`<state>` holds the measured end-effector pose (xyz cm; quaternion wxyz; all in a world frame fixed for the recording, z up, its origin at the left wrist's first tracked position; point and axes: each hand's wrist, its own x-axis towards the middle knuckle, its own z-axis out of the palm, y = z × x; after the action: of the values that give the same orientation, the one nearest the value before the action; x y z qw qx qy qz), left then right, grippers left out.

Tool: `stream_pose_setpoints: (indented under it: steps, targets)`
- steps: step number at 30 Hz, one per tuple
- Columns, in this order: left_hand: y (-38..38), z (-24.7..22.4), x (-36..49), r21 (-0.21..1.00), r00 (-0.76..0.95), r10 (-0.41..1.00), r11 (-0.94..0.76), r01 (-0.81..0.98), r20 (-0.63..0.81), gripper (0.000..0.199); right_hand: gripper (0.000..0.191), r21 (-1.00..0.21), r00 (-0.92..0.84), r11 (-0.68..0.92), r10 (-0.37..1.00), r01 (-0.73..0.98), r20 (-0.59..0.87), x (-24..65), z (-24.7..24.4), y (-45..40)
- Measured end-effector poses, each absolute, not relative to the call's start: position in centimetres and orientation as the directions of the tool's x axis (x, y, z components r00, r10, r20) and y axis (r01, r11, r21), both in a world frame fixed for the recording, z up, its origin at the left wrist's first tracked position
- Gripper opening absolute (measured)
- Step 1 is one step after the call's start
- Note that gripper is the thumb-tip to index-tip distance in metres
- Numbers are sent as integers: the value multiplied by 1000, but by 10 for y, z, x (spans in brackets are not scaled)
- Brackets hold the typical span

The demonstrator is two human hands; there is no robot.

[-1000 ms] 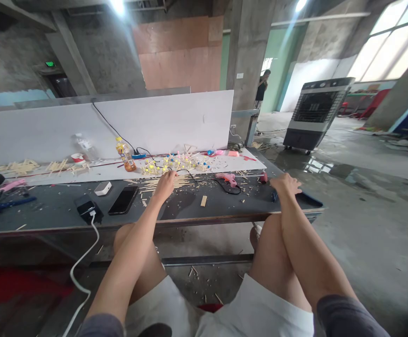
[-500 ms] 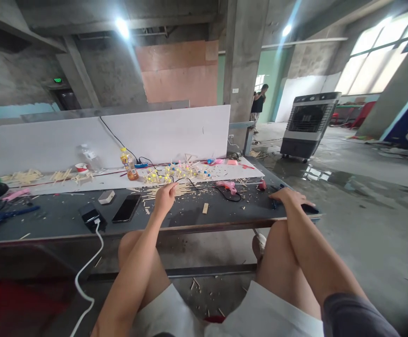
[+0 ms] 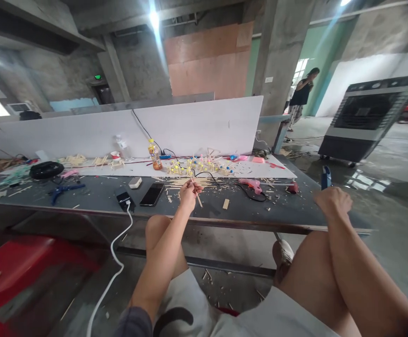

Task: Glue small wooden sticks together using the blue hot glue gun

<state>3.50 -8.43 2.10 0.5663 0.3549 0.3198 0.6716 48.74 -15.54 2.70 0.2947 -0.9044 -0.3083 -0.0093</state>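
Over the front of the dark table, my left hand [image 3: 189, 195] is closed in a pinch on a thin wooden stick [image 3: 199, 200], which slants down toward the table edge. At the table's right end, my right hand [image 3: 334, 204] is wrapped round a blue tool [image 3: 326, 177]. Its blue upper part points up out of the fist; the rest is hidden, so I cannot tell its exact kind. Beyond my left hand lie a row of loose wooden sticks [image 3: 177, 183] and stick frames with yellow and blue balls [image 3: 204, 164]. A pink glue gun [image 3: 255, 186] rests between the two hands.
On the table [image 3: 204, 210] are a black phone [image 3: 152, 194], a corded device [image 3: 123, 200], a small white box [image 3: 135, 182], a blue clamp [image 3: 65, 189] and a drink bottle [image 3: 154, 154]. A red stool [image 3: 21, 267] stands left; a person [image 3: 301, 96] stands beyond the table near an air cooler [image 3: 368, 117].
My right hand has lifted off the table with the blue tool now upright in it. The stick in my left hand now shows clearly. The view has turned left.
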Motion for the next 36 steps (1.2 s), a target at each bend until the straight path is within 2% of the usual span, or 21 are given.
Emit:
stream_pose_setpoints:
  steps: [2, 4, 7, 10, 16, 21, 31, 36]
  targets:
    - [-82, 20, 34, 762, -152, 988, -126, -635, 37, 15, 44, -538, 811, -633, 554, 557, 190, 475, 30, -156]
    - [-82, 20, 32, 712, -160, 987, -125, -691, 18, 24, 48, -575, 796, -592, 575, 564, 188, 454, 33, -158]
    - [-88, 19, 29, 686, -142, 988, -148, -712, 67, 22, 44, -820, 727, -370, 682, 437, 80, 408, 32, -166]
    - [-97, 18, 32, 716, -144, 985, -169, -677, 97, 19, 41, -896, 632, -244, 773, 371, 51, 356, 27, -177]
    - [-120, 14, 51, 773, -115, 979, -203, -601, 167, 27, 35, -902, 303, -109, 953, 418, 25, 275, 10, -198]
    - [-137, 8, 69, 707, -124, 976, -215, -674, 178, 40, 31, -947, 99, -82, 994, 311, -54, 237, 1, -217]
    - [-145, 1, 76, 813, -77, 968, -243, -529, 240, 40, 25, -913, 118, -31, 993, 408, 19, 231, -3, -226]
    - [-145, 0, 77, 802, -82, 960, -269, -533, 268, 34, 26, -895, 150, -40, 988, 444, 30, 238, 1, -226]
